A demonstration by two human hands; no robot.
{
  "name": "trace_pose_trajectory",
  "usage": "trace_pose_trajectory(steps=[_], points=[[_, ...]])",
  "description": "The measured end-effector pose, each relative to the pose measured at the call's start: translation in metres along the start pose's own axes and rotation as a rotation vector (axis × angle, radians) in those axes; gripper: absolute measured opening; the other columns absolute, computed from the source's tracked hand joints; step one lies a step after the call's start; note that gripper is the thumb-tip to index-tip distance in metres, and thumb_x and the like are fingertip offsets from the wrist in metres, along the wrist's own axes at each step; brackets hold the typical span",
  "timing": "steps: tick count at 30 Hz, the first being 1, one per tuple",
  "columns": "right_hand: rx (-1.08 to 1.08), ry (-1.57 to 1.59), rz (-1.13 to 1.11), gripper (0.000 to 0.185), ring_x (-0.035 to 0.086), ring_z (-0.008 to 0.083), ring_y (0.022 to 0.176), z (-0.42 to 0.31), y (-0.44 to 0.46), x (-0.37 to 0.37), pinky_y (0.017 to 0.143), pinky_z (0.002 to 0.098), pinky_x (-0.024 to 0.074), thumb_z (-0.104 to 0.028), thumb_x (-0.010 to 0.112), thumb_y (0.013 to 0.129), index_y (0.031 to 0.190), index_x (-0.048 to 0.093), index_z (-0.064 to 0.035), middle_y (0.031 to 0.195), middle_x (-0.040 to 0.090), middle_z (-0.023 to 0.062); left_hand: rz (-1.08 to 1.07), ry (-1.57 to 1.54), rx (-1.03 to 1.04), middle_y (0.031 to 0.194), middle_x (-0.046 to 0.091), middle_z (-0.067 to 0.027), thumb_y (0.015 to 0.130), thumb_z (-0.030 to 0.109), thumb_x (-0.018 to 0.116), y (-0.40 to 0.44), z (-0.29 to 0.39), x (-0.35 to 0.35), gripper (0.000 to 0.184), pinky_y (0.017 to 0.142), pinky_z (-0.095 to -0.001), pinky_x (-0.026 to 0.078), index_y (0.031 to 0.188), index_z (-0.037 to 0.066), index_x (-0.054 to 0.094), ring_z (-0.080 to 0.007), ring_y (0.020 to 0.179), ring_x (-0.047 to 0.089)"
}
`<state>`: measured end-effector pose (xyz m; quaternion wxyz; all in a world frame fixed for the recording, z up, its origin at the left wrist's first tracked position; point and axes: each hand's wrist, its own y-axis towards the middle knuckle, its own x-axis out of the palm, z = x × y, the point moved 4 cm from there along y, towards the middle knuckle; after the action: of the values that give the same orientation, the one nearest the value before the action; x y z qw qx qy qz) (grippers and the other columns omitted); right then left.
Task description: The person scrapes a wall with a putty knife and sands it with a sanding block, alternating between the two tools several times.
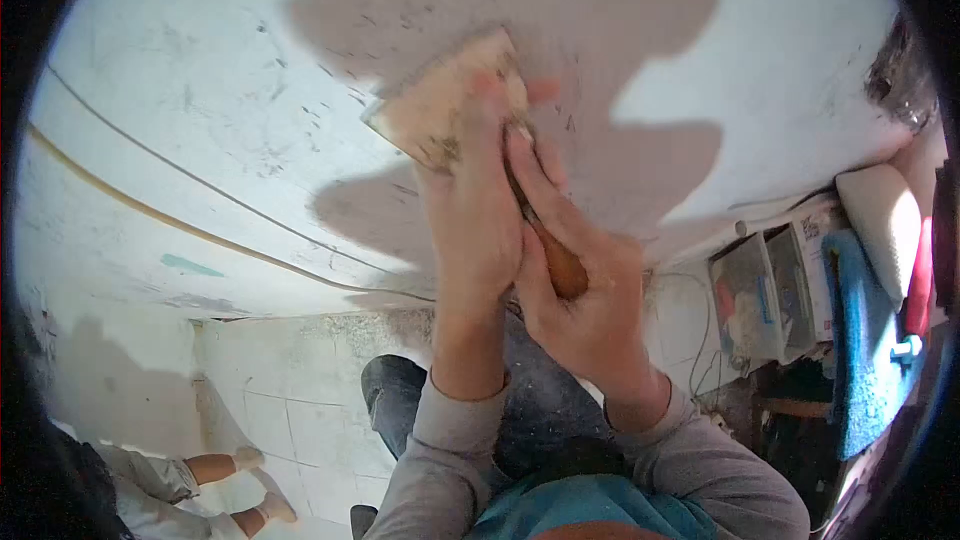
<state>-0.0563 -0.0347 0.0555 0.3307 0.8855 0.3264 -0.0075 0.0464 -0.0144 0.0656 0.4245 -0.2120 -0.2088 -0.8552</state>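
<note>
Scraper (430,118), right hand (598,285) around handle (565,268), left hand (472,210) outstretched

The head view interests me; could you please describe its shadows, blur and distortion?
All in the head view: broad shadows darken the wall around the scraper; the fingers of the left hand look smeared, perhaps by motion; black, rounded borders suggest a wide-angle lens.

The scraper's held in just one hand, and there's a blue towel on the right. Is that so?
Not one hand: the head view shows both on the scraper, the left hand at its blade and the right hand around its brown handle. The blue towel is on the right.
</note>
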Motion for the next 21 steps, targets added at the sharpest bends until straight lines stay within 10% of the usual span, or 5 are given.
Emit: trace_pose_trajectory(steps=[3, 14, 21], points=[[-0.283, -0.004, 0.092, 0.051, 0.060, 0.0413, 0.068, 0.006, 0.020, 0.008, 0.061, 0.0313, 0.0495, -0.001, 0.060, 0.084, 0.135, 0.055, -0.0064, 0.094, 0.059, 0.0267, -0.059, 0.055, 0.096, 0.071, 0.060, -0.0042, 0.102, 0.035, 0.050, 0.011, 0.015, 0.001, 0.042, 0.049, -0.0205, 0.039, 0.096, -0.003, 0.067, -0.0081, 0.055, 0.051], [-0.083, 0.039, 0.001, 0.053, 0.053, 0.0282, 0.052, -0.005, 0.002, 0.008, 0.056, 0.0307, 0.0468, -0.005, 0.060, 0.087, 0.139, 0.053, -0.0101, 0.074, 0.057, 0.0235, -0.143, 0.167, 0.096, 0.086, 0.067, -0.0104, 0.101, 0.030, 0.053, -0.002, 0.029, -0.007, 0.033, 0.050, -0.0229, 0.046, 0.103, -0.002, 0.063, -0.0091, 0.057, 0.054], [-0.086, -0.014, -0.338, 0.055, 0.064, 0.0312, 0.068, 0.000, -0.087, 0.018, 0.067, 0.0406, 0.0505, -0.018, 0.064, 0.090, 0.143, 0.049, -0.0160, 0.088, 0.070, 0.0133, 0.238, 0.273, 0.032, 0.086, 0.065, -0.0063, 0.099, 0.031, 0.057, -0.103, 0.005, -0.101, 0.033, 0.055, -0.0213, 0.049, 0.108, 0.000, 0.062, -0.0094, 0.066, 0.061]])
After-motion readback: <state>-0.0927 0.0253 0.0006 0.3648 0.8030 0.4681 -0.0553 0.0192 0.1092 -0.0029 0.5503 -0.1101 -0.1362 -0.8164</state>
